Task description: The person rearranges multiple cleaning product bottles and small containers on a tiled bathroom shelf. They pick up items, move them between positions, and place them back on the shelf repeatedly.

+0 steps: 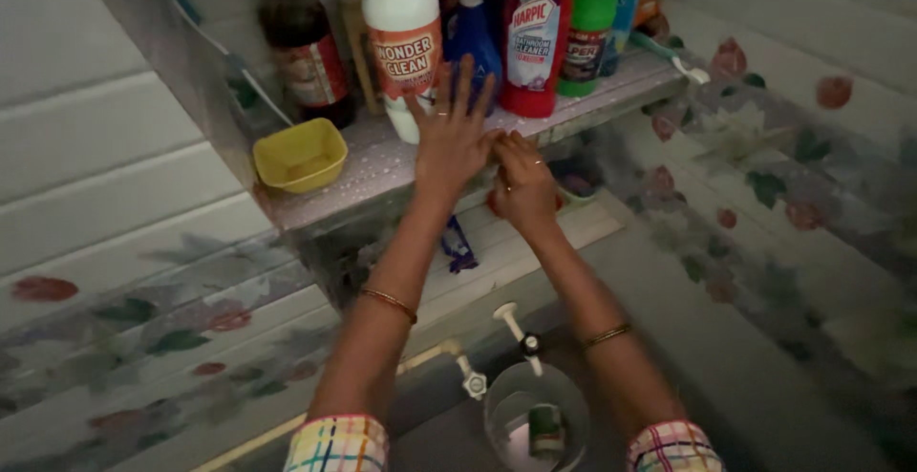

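Observation:
My left hand (451, 126) is raised with fingers spread, in front of a stone shelf (382, 168) and close to a white bottle with an orange label (402, 37). It holds nothing. My right hand (522, 183) is curled just right of it, fingertips touching the left palm's edge, with something reddish partly hidden under it; I cannot tell what it is. Both wrists carry thin bangles.
On the shelf stand a dark brown bottle (304, 40), a blue bottle (472, 32), a red bottle (533, 32), a green bottle (592, 23) and a yellow tub (300, 155). Below are taps (516, 333) and a clear bucket (535, 419). Floral tiled walls close in on both sides.

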